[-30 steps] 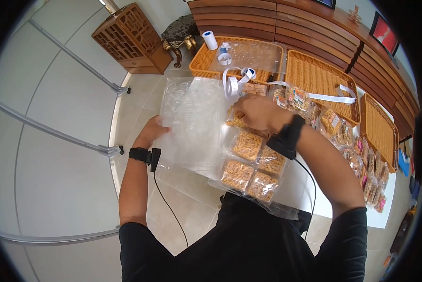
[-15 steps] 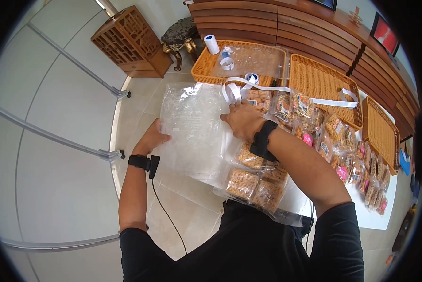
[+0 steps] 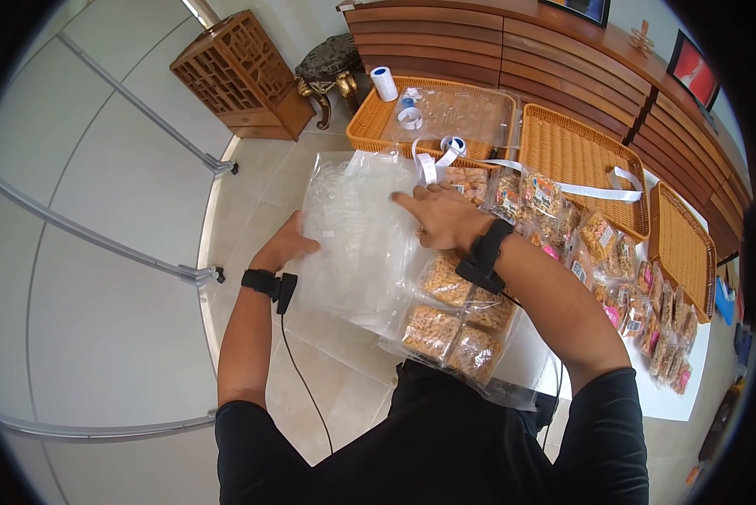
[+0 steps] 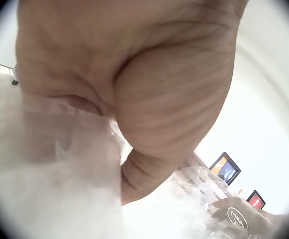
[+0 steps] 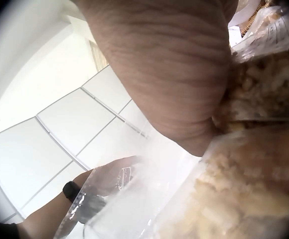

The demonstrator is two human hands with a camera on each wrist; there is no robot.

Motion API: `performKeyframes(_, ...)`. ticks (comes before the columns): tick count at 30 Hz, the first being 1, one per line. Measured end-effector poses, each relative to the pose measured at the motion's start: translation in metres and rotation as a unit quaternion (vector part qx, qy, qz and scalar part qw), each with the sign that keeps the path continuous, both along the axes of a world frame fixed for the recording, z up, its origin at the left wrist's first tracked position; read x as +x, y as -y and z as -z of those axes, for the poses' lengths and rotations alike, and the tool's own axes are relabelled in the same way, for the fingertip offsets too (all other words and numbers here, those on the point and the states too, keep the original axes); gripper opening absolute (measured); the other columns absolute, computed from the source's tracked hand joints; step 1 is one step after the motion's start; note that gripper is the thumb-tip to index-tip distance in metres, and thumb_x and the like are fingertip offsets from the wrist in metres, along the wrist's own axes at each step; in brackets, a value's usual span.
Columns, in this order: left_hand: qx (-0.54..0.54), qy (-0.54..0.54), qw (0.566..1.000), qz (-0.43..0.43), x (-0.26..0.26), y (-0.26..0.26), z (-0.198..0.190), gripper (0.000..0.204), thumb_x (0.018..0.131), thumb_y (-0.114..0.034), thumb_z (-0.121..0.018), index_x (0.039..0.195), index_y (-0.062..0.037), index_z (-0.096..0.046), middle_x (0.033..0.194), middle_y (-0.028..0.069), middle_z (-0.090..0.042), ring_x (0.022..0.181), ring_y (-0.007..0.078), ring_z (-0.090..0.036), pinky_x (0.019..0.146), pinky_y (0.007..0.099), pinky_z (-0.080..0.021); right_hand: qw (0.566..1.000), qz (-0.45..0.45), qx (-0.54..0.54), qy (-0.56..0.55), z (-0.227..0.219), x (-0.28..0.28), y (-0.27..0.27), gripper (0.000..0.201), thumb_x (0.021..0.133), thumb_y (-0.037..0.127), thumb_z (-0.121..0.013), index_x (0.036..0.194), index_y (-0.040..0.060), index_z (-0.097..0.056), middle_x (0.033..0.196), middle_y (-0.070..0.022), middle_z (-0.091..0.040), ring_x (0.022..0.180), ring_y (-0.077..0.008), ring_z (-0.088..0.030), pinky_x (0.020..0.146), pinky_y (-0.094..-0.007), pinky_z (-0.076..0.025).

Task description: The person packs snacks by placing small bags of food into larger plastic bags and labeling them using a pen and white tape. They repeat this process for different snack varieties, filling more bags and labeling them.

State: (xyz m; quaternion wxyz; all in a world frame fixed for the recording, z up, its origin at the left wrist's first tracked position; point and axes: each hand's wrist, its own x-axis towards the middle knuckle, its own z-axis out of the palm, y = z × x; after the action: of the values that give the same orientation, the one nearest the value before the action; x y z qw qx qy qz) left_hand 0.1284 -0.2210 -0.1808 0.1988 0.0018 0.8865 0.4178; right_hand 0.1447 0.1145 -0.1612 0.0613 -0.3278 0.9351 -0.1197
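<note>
A stack of clear plastic bags (image 3: 352, 244) lies over the table's left end. My left hand (image 3: 283, 246) pinches its left edge, thumb on top; in the left wrist view the plastic (image 4: 70, 174) runs between thumb and palm. The right hand (image 3: 449, 217) is above the bag's right side, thumb and fingers spread, beside a white label strip (image 3: 426, 166). Under and in front of the right wrist, a clear bag holds several packs of golden snack pieces (image 3: 431, 331). The right wrist view shows these packs (image 5: 239, 184) close beside the right hand.
Wicker trays (image 3: 580, 135) stand along the back, one with a label roll (image 3: 384, 84) and plastic sheets. Many packed snacks (image 3: 598, 234) cover the table's right part. A label strip (image 3: 596, 192) crosses the middle tray. A rail frame stands at left.
The right hand has come off the snack packs, moved to the bag stack's right side and spread its fingers. The left hand keeps hold of the left edge.
</note>
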Motion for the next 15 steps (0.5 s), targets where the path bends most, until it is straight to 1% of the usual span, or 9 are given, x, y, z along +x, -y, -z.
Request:
performKeyframes(1,0.01,-0.01,1.0,0.001,-0.001,0.0,0.0,0.079,0.068,-0.004,-0.073,0.138,0.006,-0.039,0.103,0.0133,-0.064,0.08,0.0161,-0.063,0.068,0.0285,-0.052,1.0,0.009,-0.011,0.007,0.002,0.0,0.001,0.086,0.075,0.014,-0.072,0.151,0.0098,-0.033,0.123,-0.0232,-0.059,0.119,-0.0414,-0.056,0.106,-0.0485,-0.04)
performKeyframes(4,-0.018,-0.008,1.0,0.002,-0.008,-0.002,0.0,0.087,0.067,-0.005,-0.075,0.144,0.0054,-0.035,0.104,0.0136,-0.063,0.084,0.0195,-0.065,0.074,0.0287,-0.053,0.999,0.034,-0.033,0.021,0.001,-0.001,0.0,0.095,0.075,0.011,-0.072,0.155,0.0085,-0.023,0.122,-0.0248,-0.059,0.117,-0.0426,-0.057,0.104,-0.0472,-0.042)
performKeyframes(7,-0.04,-0.034,0.998,-0.034,-0.009,0.002,0.007,0.095,0.07,-0.012,-0.078,0.15,0.0046,-0.029,0.124,0.0201,-0.058,0.104,0.0266,-0.062,0.088,0.0348,-0.051,0.998,0.042,-0.033,0.021,-0.004,0.004,0.0,0.099,0.074,0.01,-0.072,0.157,0.0058,-0.017,0.121,-0.0261,-0.06,0.115,-0.0433,-0.057,0.103,-0.046,-0.044)
performKeyframes(8,-0.095,-0.117,0.988,-0.019,-0.01,0.004,0.015,0.098,0.069,-0.011,-0.077,0.152,0.0019,-0.027,0.131,0.0224,-0.052,0.114,0.0309,-0.056,0.097,0.0377,-0.046,0.998,0.043,-0.034,0.018,-0.002,0.003,0.0,0.1,0.074,0.01,-0.072,0.157,0.005,-0.016,0.121,-0.0262,-0.06,0.115,-0.0432,-0.057,0.102,-0.0457,-0.044)
performKeyframes(9,-0.149,-0.197,0.969,-0.004,-0.011,0.006,0.025,0.101,0.068,-0.011,-0.077,0.154,-0.0009,-0.026,0.139,0.0248,-0.046,0.125,0.0352,-0.049,0.106,0.0407,-0.04,0.998,0.044,-0.035,0.015,0.0,0.002,0.001,0.1,0.074,0.01,-0.072,0.157,0.0043,-0.016,0.12,-0.0264,-0.06,0.115,-0.0431,-0.057,0.102,-0.0454,-0.045)
performKeyframes(10,-0.201,-0.276,0.94,0.012,-0.01,0.007,0.032,0.104,0.067,-0.01,-0.077,0.156,-0.0036,-0.024,0.147,0.0271,-0.04,0.135,0.0394,-0.042,0.114,0.0437,-0.034,0.998,0.043,-0.032,0.022,-0.001,0.002,0.001,0.101,0.074,0.011,-0.072,0.157,0.0042,-0.015,0.121,-0.0267,-0.06,0.115,-0.0431,-0.057,0.102,-0.0452,-0.045)
performKeyframes(13,-0.247,-0.35,0.886,0.178,0.013,-0.028,-0.007,0.097,0.071,-0.01,-0.072,0.157,-0.0115,-0.027,0.157,0.0304,-0.022,0.143,0.0484,-0.025,0.119,0.0499,-0.023,0.998,0.044,-0.032,0.03,-0.002,0.002,0.0,0.102,0.074,0.011,-0.073,0.157,0.0039,-0.013,0.121,-0.0274,-0.06,0.115,-0.0432,-0.057,0.101,-0.045,-0.045)
performKeyframes(15,-0.186,-0.354,0.876,0.27,0.023,-0.051,-0.014,0.091,0.074,-0.008,-0.067,0.157,-0.0166,-0.03,0.159,0.0286,-0.021,0.143,0.0502,-0.025,0.119,0.0511,-0.025,0.998,0.044,-0.044,0.017,0.003,0.0,-0.001,0.103,0.074,0.012,-0.073,0.157,0.0038,-0.013,0.122,-0.0278,-0.06,0.115,-0.0432,-0.058,0.101,-0.0451,-0.045)
